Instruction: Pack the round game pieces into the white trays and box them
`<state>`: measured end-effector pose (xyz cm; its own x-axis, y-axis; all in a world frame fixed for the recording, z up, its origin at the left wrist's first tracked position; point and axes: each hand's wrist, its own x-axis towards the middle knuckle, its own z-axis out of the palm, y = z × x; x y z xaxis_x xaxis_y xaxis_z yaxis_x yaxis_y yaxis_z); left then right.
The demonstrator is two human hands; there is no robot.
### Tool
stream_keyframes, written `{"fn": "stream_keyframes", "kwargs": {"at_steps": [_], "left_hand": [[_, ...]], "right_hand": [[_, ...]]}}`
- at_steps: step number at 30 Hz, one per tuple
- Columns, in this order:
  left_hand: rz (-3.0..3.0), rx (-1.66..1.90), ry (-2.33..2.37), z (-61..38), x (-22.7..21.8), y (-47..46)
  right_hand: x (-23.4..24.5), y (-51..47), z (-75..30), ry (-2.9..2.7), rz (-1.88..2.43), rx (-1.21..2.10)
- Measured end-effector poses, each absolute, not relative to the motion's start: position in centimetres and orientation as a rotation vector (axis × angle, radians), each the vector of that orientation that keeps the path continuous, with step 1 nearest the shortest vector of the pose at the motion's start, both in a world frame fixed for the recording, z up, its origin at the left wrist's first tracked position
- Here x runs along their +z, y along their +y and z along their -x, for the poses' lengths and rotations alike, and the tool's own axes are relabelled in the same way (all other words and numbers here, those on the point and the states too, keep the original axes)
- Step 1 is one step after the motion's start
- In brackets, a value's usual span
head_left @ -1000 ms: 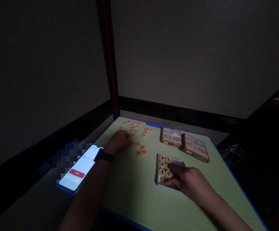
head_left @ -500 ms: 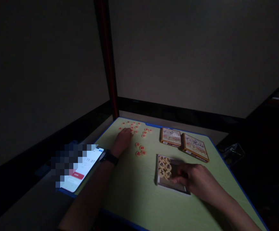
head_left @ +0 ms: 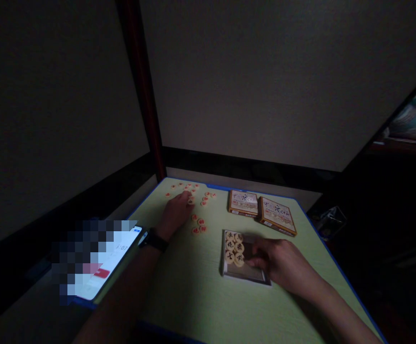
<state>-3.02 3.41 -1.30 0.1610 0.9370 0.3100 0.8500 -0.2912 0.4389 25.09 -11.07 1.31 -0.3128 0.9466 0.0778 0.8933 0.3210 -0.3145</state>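
On the far left part of the table, my left hand (head_left: 175, 214), with a dark watch on the wrist, closes its fingertips on a round xiangqi piece (head_left: 190, 201). More pieces with red characters lie scattered about it, and a small group (head_left: 198, 224) sits nearer to me. Over a shallow tray (head_left: 246, 275) is my right hand (head_left: 281, 262), its thumb and curled forefinger apart, nothing visible between them. Two columns of xiangqi pieces with dark characters (head_left: 234, 248) fill the tray's left side. The right hand covers part of the tray's right side.
Two flat printed boxes (head_left: 243, 203) (head_left: 277, 215) lie at the back right of the green-topped table (head_left: 186, 291). At the left edge is a lit phone (head_left: 109, 267), partly pixelated. Walls rise behind and to the left.
The view has shifted, moving the table slightly left in the picture. A piece now shows at my left fingertips. My right hand stays over the tray, whose visible pieces look the same.
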Motion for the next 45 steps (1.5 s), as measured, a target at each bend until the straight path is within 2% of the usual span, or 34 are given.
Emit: {"fn": "stream_keyframes", "kwargs": {"at_steps": [3, 7, 15, 19, 23, 28, 34, 39, 45], "left_hand": [[-2.202, 0.949, 1.531, 1.1, -0.3, 1.7], [-2.161, 0.958, 1.159, -1.9, 0.5, -1.6], [-2.277, 0.964, 0.825, -4.3, -1.2, -4.5], [-2.278, 0.925, 0.775, -4.5, -1.5, -4.8], [-2.168, 0.968, 0.921, -4.2, -0.9, -4.4], [-2.169, 0.975, 1.145, -3.0, -0.3, -2.5], [-2.113, 0.423, 0.985, -0.9, 0.0, -1.2], [-1.846, 0.065, 0.777, 0.1, 0.0, -1.2], [-1.684, -0.087, 0.664, -0.1, -0.1, -1.6]], "right_hand": [[0.9, -11.0, -24.9, -2.199, 1.514, 0.304], [0.1, -11.1, -24.2, -2.009, 1.313, 0.356], [-0.5, -10.2, -23.1, -1.492, 1.149, 1.151], [-0.5, -9.8, -23.3, -1.414, 1.131, 1.237], [0.3, -9.9, -24.2, -1.394, 1.179, 1.258], [1.0, -10.6, -25.8, -1.642, 1.282, 1.417], [-0.4, -11.0, -25.9, -1.896, 1.354, 1.371], [-0.1, -10.9, -25.4, -2.175, 1.438, 1.007], [0.6, -10.9, -25.0, -2.31, 1.464, 0.849]]}}
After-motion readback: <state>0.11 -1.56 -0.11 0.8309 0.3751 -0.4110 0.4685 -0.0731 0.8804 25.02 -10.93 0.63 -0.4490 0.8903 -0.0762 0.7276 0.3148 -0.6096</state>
